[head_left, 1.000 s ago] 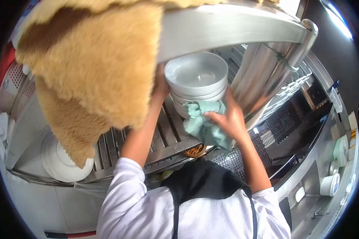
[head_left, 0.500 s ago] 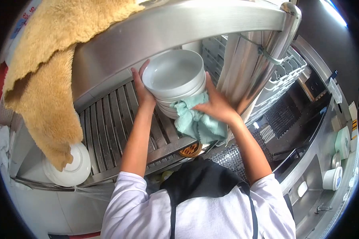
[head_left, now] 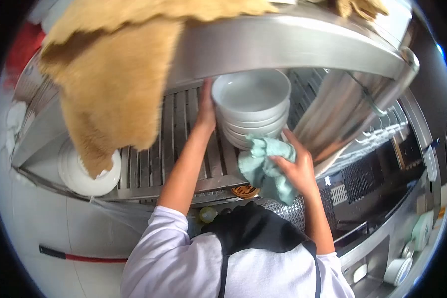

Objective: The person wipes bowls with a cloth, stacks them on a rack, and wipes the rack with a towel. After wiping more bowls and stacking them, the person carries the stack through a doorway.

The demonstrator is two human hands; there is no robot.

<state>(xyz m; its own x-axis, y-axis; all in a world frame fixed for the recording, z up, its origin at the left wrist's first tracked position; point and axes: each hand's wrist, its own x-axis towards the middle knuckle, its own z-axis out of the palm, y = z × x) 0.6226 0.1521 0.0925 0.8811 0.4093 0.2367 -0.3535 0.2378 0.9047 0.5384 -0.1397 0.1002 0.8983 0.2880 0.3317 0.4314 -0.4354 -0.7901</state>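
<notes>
A stack of several white bowls [head_left: 253,116] stands upright on the slatted metal shelf [head_left: 176,114], under a steel bar. My left hand [head_left: 206,109] lies along the left side of the stack with its fingers stretched out; the fingertips are partly hidden by the bar. In my right hand [head_left: 299,166] is a crumpled pale green cloth [head_left: 268,166], pinched under the thumb. That hand is at the lower right of the bowls, and the cloth hangs in front of them.
A tan fluffy towel [head_left: 119,84] drapes over the steel bar [head_left: 288,42]. Below it, white plates [head_left: 92,174] sit at the shelf's left end. A shiny steel post [head_left: 340,116] and white plastic racks [head_left: 382,131] are on the right. A sink counter [head_left: 377,268] runs at lower right.
My right hand has drawn down and away from the bowls with the cloth. My left hand's fingers have straightened beside the stack. The whole view has shifted, moving the scene rightward.
</notes>
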